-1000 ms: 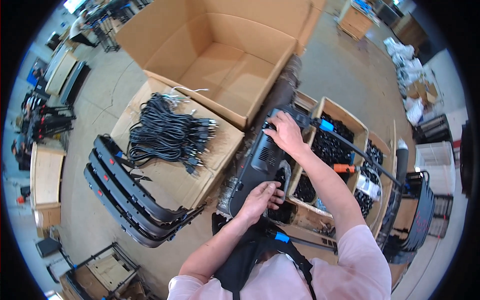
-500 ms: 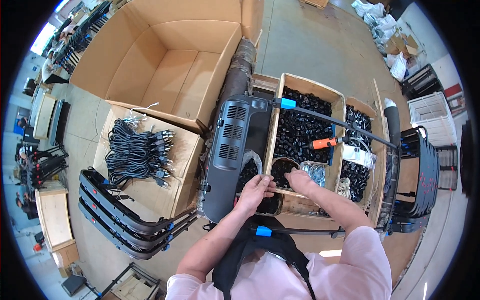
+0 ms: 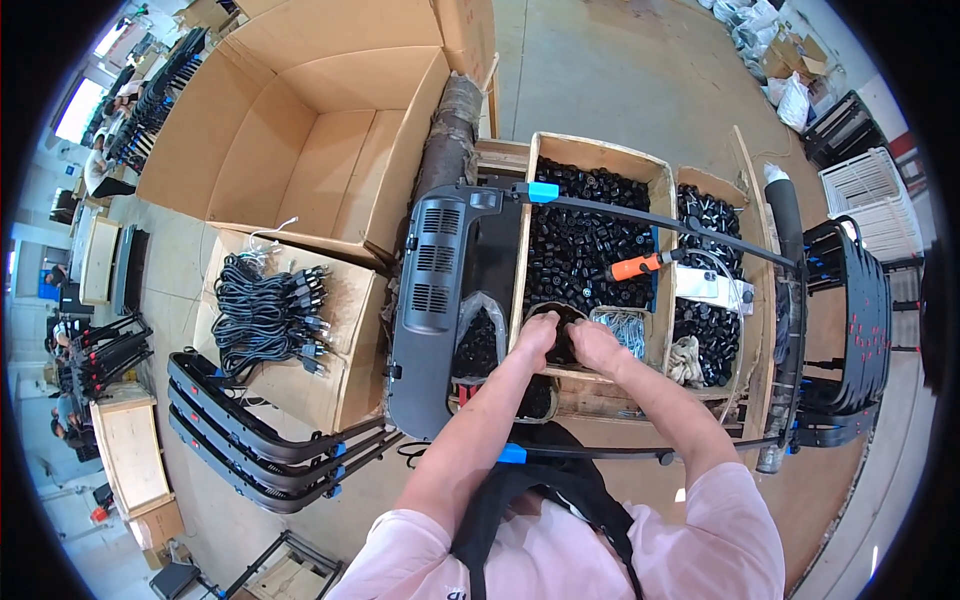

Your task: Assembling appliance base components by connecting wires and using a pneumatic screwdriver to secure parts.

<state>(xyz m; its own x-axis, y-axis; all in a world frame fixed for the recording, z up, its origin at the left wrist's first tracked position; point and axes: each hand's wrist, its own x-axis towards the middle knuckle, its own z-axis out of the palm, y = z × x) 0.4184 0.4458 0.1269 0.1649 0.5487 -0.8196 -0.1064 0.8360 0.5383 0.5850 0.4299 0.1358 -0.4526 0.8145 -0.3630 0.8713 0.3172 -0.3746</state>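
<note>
Both hands are over a round tub [image 3: 553,309] of small dark parts at the near end of a wooden crate [image 3: 666,215]. On its left side is my left hand [image 3: 538,337], fingers curled and pressed together. Opposite, my right hand [image 3: 598,347] bends its fingers down toward the tub, almost meeting the left. Whatever lies between the fingertips is too small or hidden. A container of shiny metal fasteners [image 3: 622,329] sits just right of my right hand. Black round caps [image 3: 585,230] fill the crate beyond, with an orange-handled tool [image 3: 636,267] lying over them.
A black frame with a vented cover [image 3: 432,262] surrounds the crates; its bar [image 3: 655,220] crosses above them. At left are bundled black cables [image 3: 265,310] on a carton, stacked black frames [image 3: 270,440] and a large open cardboard box [image 3: 330,150]. More frames [image 3: 850,330] stand at right.
My left hand has moved from the crate's near left edge up and right to the tub, beside my right hand. The whole view has shifted slightly.
</note>
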